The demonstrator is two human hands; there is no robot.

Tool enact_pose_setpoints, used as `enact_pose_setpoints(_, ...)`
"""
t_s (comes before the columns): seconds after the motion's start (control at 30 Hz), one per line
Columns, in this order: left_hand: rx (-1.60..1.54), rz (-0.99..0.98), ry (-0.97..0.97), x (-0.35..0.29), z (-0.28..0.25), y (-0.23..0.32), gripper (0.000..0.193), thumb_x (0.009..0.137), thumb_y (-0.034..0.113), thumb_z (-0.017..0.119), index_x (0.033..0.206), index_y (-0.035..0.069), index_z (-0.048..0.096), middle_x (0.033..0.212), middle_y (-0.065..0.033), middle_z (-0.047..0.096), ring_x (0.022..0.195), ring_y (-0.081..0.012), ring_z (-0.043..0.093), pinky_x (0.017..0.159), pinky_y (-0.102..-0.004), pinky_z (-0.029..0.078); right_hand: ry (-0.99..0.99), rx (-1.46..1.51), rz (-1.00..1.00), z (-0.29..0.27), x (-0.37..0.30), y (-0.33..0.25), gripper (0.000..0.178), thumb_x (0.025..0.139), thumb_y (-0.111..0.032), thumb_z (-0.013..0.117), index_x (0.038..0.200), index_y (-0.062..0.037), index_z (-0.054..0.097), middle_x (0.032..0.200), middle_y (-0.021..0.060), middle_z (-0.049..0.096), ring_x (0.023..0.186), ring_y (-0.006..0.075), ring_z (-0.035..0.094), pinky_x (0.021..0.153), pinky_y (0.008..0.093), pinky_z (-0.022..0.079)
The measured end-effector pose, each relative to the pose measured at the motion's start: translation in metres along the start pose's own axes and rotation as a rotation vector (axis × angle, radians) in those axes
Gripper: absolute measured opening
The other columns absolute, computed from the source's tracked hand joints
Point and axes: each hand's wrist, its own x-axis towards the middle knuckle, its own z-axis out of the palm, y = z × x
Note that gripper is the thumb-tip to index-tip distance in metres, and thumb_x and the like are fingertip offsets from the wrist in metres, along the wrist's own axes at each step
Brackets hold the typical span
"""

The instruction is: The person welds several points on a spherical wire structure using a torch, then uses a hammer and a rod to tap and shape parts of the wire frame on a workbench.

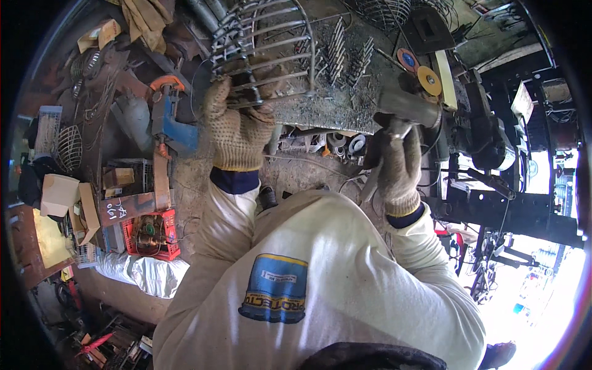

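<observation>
The left grip (239, 135), in a knitted glove, is clamped on the lower edge of a wire cage (271, 46), thumb and fingers about its rods. The cage is held up at the left end of the counter (351, 112); its bars run crosswise, rising slightly to the right, into a curved outer rod whose long sweep points away from the person. The right grip (399, 166), also gloved, is closed around a hammer-like tool (410, 108), whose dark head lies crosswise above the fist, near the counter's right end. Between the two, farther back, two bundles of ridged rods (336, 52) lie on the counter, pointing away. Just beyond the tool sit a yellow disc (429, 81) and a blue-and-red disc (407, 60). A blue clamp (172, 123) stands left of the cage, apart from it.
</observation>
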Motion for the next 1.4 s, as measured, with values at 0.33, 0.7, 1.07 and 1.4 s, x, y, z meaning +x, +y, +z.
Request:
enact_pose_setpoints(0.33,0.186,0.062,0.116,-0.013,0.002,-0.010,0.039,0.097,0.024,0.058,0.127,-0.002,0.061,0.125,-0.0260,0.065,0.109,-0.0406,0.069,0.075,-0.0450,0.067,-0.130,-0.371,-0.168,0.018,-0.012,0.000,0.033,0.093,-0.013,0.066,0.123,0.0004,0.060,0.092,0.0187,0.071,0.078,0.0338,0.071,0.071,0.0379,0.054)
enact_pose_setpoints(0.7,0.179,0.088,0.160,-0.023,0.022,0.001,0.040,0.097,0.018,0.057,0.133,0.000,0.055,0.122,-0.0326,0.063,0.106,-0.0477,0.068,0.070,-0.0499,0.067,-0.156,-0.401,0.011,0.016,-0.031,0.010,0.034,0.093,-0.017,0.068,0.121,-0.0004,0.061,0.090,0.0181,0.071,0.079,0.0334,0.072,0.069,0.0377,0.055)
enact_pose_setpoints(1.07,0.436,0.078,0.174,-0.025,0.029,-0.009,0.035,0.095,0.015,0.060,0.125,-0.001,0.061,0.114,-0.0216,0.071,0.091,-0.0300,0.075,0.067,-0.0406,0.068,-0.125,-0.311,-0.110,0.018,-0.028,-0.002,0.034,0.094,-0.020,0.067,0.121,0.0006,0.061,0.093,0.0198,0.071,0.084,0.0361,0.072,0.074,0.0389,0.055)
enact_pose_setpoints(1.4,0.367,-0.114,0.259,-0.015,0.019,-0.021,0.032,0.093,0.022,0.061,0.115,-0.002,0.067,0.108,-0.0225,0.072,0.094,-0.0341,0.074,0.077,-0.0449,0.065,-0.128,-0.236,-0.152,0.017,-0.030,-0.004,0.039,0.098,-0.019,0.064,0.129,0.0034,0.058,0.107,0.0203,0.070,0.095,0.0296,0.071,0.082,0.0371,0.054)
